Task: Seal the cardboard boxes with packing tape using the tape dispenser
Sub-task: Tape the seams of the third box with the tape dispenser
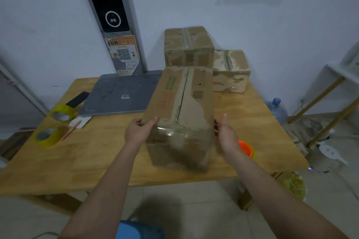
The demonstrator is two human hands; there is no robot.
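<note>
Holding front cardboard box (180, 114) at near end, desk (87, 159) centre: left hand (138, 131) gripping top-left corner, thumb over edge; right hand (226, 132) flat against right side, fingers straight. Head view: top seam of this box gapes dark, apparently untaped, old tape remnants at near end. Two rear boxes (188, 46) by wall, strips along their seams, likely sealed. Tape rolls (61, 113) at left desk edge; orange object (246, 148) behind right wrist, possibly dispenser, cannot tell. Judgement: taping of front box not yet begun.
</note>
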